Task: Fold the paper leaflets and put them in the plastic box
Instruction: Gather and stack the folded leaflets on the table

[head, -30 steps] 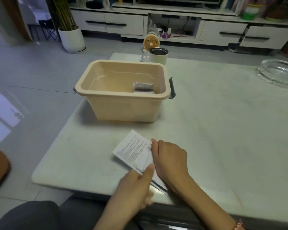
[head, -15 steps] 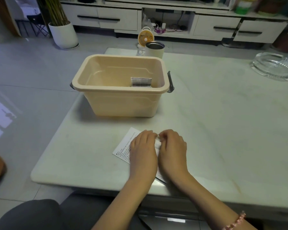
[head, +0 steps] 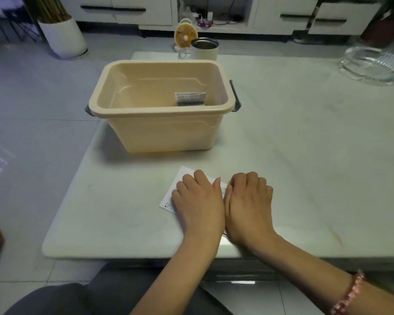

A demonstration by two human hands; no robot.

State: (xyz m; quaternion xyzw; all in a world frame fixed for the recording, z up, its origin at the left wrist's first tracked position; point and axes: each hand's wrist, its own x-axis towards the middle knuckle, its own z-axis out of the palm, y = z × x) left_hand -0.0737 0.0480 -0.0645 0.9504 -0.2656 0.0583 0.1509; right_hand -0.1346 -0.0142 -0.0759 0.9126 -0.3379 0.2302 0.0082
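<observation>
Nearest, a pink bead bracelet [head: 348, 294] on the right wrist, above dark trousers. Next, at the near edge of the pale, smooth stone-look counter [head: 305, 155], both hands side by side and touching.

Left grip [head: 199, 201] released, laid palm-down with thumb out, pressing on the white printed paper leaflet [head: 180, 185]. Right grip [head: 248, 205] just beside it, knuckles raised, fingertips tucked downward; pinching the sheet or only pressing it, cannot tell, the contact hidden underneath.

Leaflet flat on the counter, only its far-left corner and left edge showing past the left grip; fold lines under the hands not visible. Judged as mid-fold, flattening a crease.

Thin, light, limp stock, likely to slide on the smooth counter and to spring open unless creased hard. Best pinned under one palm, then lifted by pinching a free edge or corner, not from the flat middle.

Farther on, well apart from the hands, the beige rectangular plastic box [head: 159, 111], open-topped, dark handles at both ends. Inside, toward the right and near the front wall, one small folded leaflet [head: 189, 98] with dark print.

Behind the box, a white steel-lined mug [head: 205, 50] and a small orange desk fan [head: 184, 37]. Far right, a clear glass dish [head: 373, 64]. Beyond, on the floor, a white plant pot [head: 62, 37].
</observation>
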